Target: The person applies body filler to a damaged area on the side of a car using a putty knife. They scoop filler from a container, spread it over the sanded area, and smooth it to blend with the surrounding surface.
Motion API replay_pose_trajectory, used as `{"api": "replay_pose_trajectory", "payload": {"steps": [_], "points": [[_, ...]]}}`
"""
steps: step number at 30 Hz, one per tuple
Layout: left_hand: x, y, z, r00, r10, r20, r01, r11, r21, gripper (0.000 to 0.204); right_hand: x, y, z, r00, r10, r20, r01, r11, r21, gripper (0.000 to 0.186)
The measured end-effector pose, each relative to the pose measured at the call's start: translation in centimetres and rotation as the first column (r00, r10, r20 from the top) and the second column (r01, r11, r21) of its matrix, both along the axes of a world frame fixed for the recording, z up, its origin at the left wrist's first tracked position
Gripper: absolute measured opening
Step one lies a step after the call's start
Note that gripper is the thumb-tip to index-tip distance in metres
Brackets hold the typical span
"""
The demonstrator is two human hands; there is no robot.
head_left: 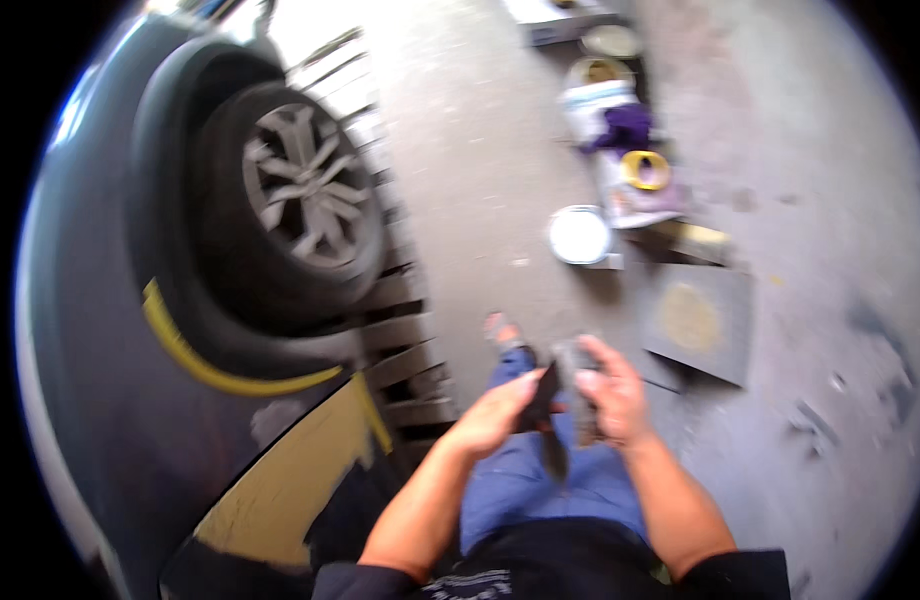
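Note:
My left hand [495, 420] is closed on a thin dark flat piece [543, 395], held near the middle of my body above my blue trousers. Just right of it, my right hand [615, 400] grips a grey oblong piece [585, 425], its thumb and fingers along the sides. The two pieces are close together; motion blur hides their exact kind and whether they touch. Beside me on the left is a dark grey car body panel [100, 380] with yellow tape [220, 370] along the wheel arch and a tan patch [280, 480] lower down.
A car wheel [220, 230] stands left, beside wooden slats [400, 360]. Ahead right on the concrete floor [460, 150] are an open tin with a pale top [580, 235], a yellow ring [645, 160], purple cloth [625, 125], several containers and a grey board [700, 320] with a tan smear.

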State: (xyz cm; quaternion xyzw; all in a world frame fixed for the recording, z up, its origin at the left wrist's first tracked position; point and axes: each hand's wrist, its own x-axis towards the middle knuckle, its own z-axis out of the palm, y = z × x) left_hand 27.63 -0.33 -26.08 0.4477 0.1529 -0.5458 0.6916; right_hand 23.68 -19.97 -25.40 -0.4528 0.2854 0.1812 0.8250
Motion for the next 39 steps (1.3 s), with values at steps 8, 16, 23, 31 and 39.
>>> {"api": "replay_pose_trajectory", "payload": {"steps": [8,16,23,31,39], "points": [[-1.9,0.1,-10.0,0.958,-0.286,0.034,0.286,0.958,-0.024,0.061,-3.6,-1.8,-12.0,0.983,0.126,0.134,-0.099,0.977,-0.188,0.059],[0.1,0.0,-17.4,0.798,0.543,-0.260,-0.522,0.840,0.149,0.038,2.4,-3.6,-19.7,0.927,0.364,0.097,-0.251,0.788,-0.562,0.049],[3.1,-3.1,-27.0,0.595,0.769,0.233,-0.801,0.591,0.095,0.025,5.6,0.4,-25.3,0.585,0.726,0.362,-0.147,0.533,-0.833,0.041],[8.3,1.4,-28.3,0.497,0.699,0.514,-0.733,0.655,-0.181,0.023,8.2,1.3,-32.8,0.760,0.548,0.351,-0.163,0.682,-0.713,0.050],[5.1,4.2,-27.4,0.542,0.361,0.759,-0.561,0.828,0.007,0.022,8.8,4.7,-32.7,0.571,0.718,0.399,-0.593,0.696,-0.404,0.017]]}}
